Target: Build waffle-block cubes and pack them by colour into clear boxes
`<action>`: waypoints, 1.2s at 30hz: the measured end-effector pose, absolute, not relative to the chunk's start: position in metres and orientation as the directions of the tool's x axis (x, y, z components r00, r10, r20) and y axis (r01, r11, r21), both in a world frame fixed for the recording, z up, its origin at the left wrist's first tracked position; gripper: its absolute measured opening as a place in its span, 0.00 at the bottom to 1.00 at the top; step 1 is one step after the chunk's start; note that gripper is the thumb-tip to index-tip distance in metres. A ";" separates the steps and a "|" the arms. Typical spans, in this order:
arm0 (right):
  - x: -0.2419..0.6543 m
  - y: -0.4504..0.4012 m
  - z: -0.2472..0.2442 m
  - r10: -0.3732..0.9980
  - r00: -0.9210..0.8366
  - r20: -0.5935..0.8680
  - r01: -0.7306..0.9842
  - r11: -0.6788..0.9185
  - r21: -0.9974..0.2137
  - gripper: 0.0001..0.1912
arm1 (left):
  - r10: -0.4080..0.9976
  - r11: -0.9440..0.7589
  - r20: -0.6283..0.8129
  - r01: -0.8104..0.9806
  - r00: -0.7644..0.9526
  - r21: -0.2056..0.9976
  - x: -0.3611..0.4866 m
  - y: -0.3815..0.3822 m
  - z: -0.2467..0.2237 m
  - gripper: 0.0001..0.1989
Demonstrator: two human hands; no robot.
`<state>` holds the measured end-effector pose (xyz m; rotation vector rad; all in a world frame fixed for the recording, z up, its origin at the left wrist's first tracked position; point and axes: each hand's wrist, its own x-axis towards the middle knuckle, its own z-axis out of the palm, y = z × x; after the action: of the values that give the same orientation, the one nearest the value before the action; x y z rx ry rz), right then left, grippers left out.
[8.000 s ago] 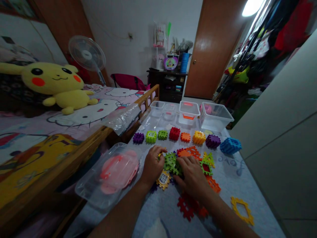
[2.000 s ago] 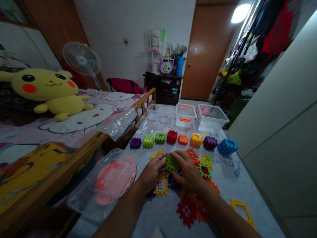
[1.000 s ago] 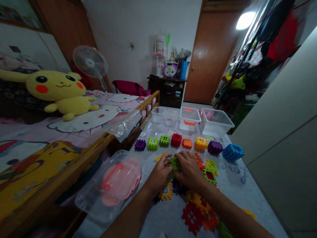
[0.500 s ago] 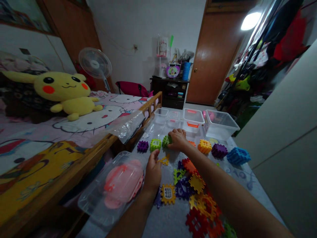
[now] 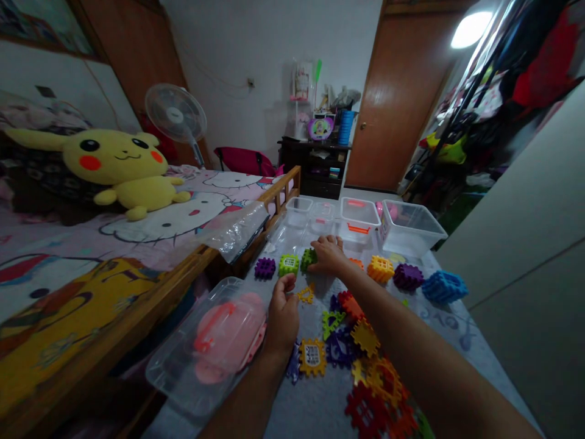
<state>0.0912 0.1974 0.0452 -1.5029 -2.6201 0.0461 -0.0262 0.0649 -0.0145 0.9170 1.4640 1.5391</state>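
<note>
My right hand (image 5: 328,253) reaches to the middle of the table, its fingers closed around a dark green toothed block (image 5: 309,259). My left hand (image 5: 283,305) hovers loosely curled and partly open just below a light green block (image 5: 289,264), with nothing visible in it. A purple block (image 5: 265,268) stands left of the light green one. Between the hands lies a small yellow triangular piece (image 5: 306,294). To the right, in the same row, an orange piece (image 5: 356,263) is partly hidden by my right wrist, followed by a yellow-orange block (image 5: 380,268), a purple block (image 5: 408,277) and a blue block (image 5: 444,286).
Loose toothed plates (image 5: 365,338) lie piled beneath my right forearm. A clear lid (image 5: 173,360) with a pink case (image 5: 231,338) stands at the left. Clear bins (image 5: 411,228) line the far end. A wooden bed rail (image 5: 201,262) borders the table's left side.
The view has shifted slightly, so things on the table appear a little further right. Both hands hold nearly the same places, with my right hand still at the dark green block.
</note>
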 end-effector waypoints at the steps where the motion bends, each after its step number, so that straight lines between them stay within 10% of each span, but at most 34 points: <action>1: 0.094 0.196 0.048 0.863 -0.495 0.102 0.859 0.503 -0.096 0.33 | 0.912 -0.005 -0.007 -0.029 -0.411 1.000 -0.026 0.064 -0.014 0.21; 14: 0.280 0.093 0.052 0.923 -0.337 0.183 0.853 0.382 -0.356 0.22 | 0.972 -0.166 0.233 0.787 0.028 0.594 -0.018 0.057 -0.025 0.20; 36: 0.215 0.031 0.014 0.810 -0.573 0.125 0.728 0.573 -0.376 0.25 | 0.945 -0.293 0.297 0.759 0.138 0.581 -0.014 0.053 -0.016 0.12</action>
<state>0.2149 0.0312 0.0143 -1.2675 -2.5242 0.4121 -0.0137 0.0530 -0.0160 2.1287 1.6568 0.9071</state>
